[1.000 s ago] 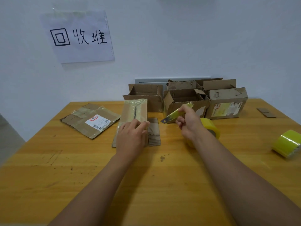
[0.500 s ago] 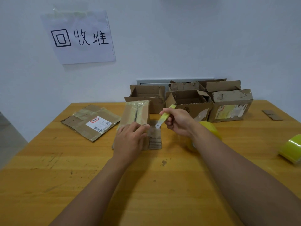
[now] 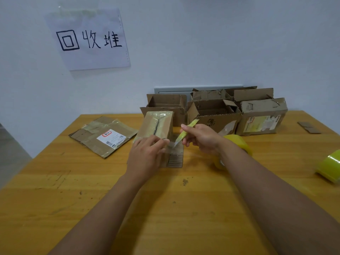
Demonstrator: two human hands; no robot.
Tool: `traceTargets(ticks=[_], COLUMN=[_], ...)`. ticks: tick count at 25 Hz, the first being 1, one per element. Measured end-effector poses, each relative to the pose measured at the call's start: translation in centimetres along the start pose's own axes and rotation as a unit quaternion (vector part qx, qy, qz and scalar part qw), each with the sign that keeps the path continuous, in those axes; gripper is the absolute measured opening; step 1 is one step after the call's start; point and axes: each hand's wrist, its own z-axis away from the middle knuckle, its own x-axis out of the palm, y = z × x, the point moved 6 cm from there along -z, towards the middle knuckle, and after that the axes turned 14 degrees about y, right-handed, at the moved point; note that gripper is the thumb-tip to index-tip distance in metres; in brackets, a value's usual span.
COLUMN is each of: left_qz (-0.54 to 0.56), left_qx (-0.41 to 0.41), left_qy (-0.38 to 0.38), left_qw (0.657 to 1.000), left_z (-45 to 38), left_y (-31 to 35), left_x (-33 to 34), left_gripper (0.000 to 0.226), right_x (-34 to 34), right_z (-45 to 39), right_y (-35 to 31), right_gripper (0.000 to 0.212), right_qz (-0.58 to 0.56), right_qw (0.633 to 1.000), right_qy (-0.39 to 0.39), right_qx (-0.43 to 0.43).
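A taped cardboard box (image 3: 156,124) lies on the wooden table (image 3: 92,199), its top seam slit along the middle. My left hand (image 3: 147,153) rests on the near end of the box, fingers lying over it. My right hand (image 3: 200,138) grips a yellow-green utility knife (image 3: 185,132), its blade tip pointing down-left at the box's near right corner, close to my left fingertips. A flat ribbed cardboard piece (image 3: 175,157) lies under the box's right side.
A flattened box with a shipping label (image 3: 103,135) lies at the left. Several opened cardboard boxes (image 3: 217,111) stand along the wall. A yellow tape roll (image 3: 237,144) sits behind my right wrist, another (image 3: 329,166) at the right edge. Cardboard scraps (image 3: 309,127) lie far right.
My right hand has swung the knife from beside the boxes over to the left and tipped the blade down to the box's near right corner. My left hand stayed on the box.
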Motion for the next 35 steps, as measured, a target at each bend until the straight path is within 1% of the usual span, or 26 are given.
traceTargets(ticks=[4, 11, 14, 19, 22, 23, 26, 28, 31, 35], left_qz=[0.002, 0.002, -0.001, -0.003, 0.000, 0.002, 0.001, 0.000, 0.008, 0.014], left_qx=[0.000, 0.004, 0.002, -0.003, -0.006, -0.008, -0.012, -0.013, -0.011, -0.018], left_qy=[0.003, 0.014, 0.018, 0.017, 0.016, 0.014, 0.009, 0.005, 0.002, -0.008], left_qw=[1.000, 1.000, 1.000, 1.000, 1.000, 1.000, 1.000, 1.000, 1.000, 1.000], left_z=[0.0, -0.1, -0.1, -0.1, 0.2, 0.3, 0.3, 0.3, 0.4, 0.4], left_y=[0.2, 0.2, 0.1, 0.1, -0.2, -0.3, -0.4, -0.5, -0.5, -0.5], left_x=[0.0, 0.0, -0.1, 0.1, 0.1, 0.1, 0.3, 0.5, 0.6, 0.4], left_gripper=[0.026, 0.027, 0.028, 0.029, 0.026, 0.026, 0.027, 0.029, 0.026, 0.028], right_x=[-0.2, -0.1, 0.2, 0.1, -0.5, -0.8, -2.1, -2.8, -2.9, -2.6], right_z=[0.4, 0.4, 0.2, 0.1, -0.3, -0.4, -0.7, -0.5, 0.0, 1.3], right_y=[-0.5, -0.3, -0.1, -0.2, -0.1, 0.0, -0.2, -0.5, -0.8, -1.7], right_gripper=[0.027, 0.037, 0.034, 0.027, 0.026, 0.028, 0.032, 0.030, 0.025, 0.017], right_qz=[0.003, 0.025, 0.028, 0.031, 0.108, 0.116, 0.037, -0.012, -0.078, -0.115], right_qw=[1.000, 0.999, 1.000, 0.999, 0.992, 0.990, 0.991, 0.989, 0.986, 0.987], right_qy=[-0.017, -0.015, -0.006, 0.023, 0.063, 0.080, 0.130, 0.146, 0.144, 0.116], right_qx=[-0.022, -0.015, -0.010, 0.000, -0.021, -0.024, -0.006, 0.002, 0.010, -0.003])
